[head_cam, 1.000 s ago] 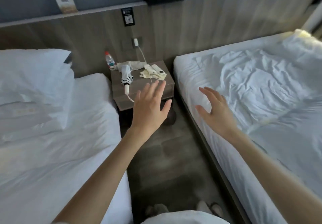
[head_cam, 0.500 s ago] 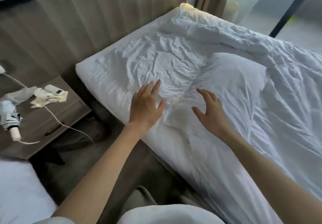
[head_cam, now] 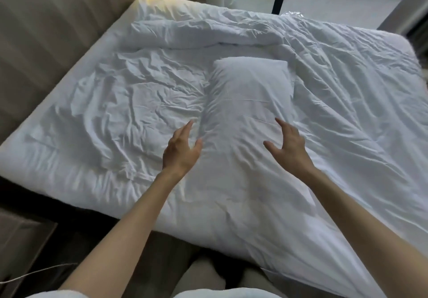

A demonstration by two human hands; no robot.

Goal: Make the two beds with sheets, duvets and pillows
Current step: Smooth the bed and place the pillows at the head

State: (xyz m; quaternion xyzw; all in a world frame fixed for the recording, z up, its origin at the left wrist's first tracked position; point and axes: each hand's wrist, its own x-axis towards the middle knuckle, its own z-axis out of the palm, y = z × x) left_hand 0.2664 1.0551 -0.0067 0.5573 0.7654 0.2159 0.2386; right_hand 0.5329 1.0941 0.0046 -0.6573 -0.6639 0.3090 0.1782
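Both hands empty, fingers spread: left hand [head_cam: 181,151] over the wrinkled sheet [head_cam: 129,103], right hand [head_cam: 289,147] over the pillow [head_cam: 250,93] (mid-bed); rumpled duvet [head_cam: 208,33] behind it.

Wrinkled sheet [head_cam: 129,103] left of the pillow [head_cam: 250,98]: an open stretch with low creases only, running to the wood wall panel [head_cam: 46,31], which closes off the head end. Pillow lies lengthwise mid-bed, a raised block. Left hand [head_cam: 180,151] sits just off its left edge and right hand [head_cam: 289,147] over its right edge, fingers spread on both; contact not resolvable. Far side: duvet [head_cam: 196,33] bunched in a high ridge, barring a level pass across; to the right it spreads flatter toward the bed's edge. Near side: dark floor strip [head_cam: 171,251] along the mattress, passable; nightstand [head_cam: 20,239] at its left, a thin cable [head_cam: 34,273] trailing across there.
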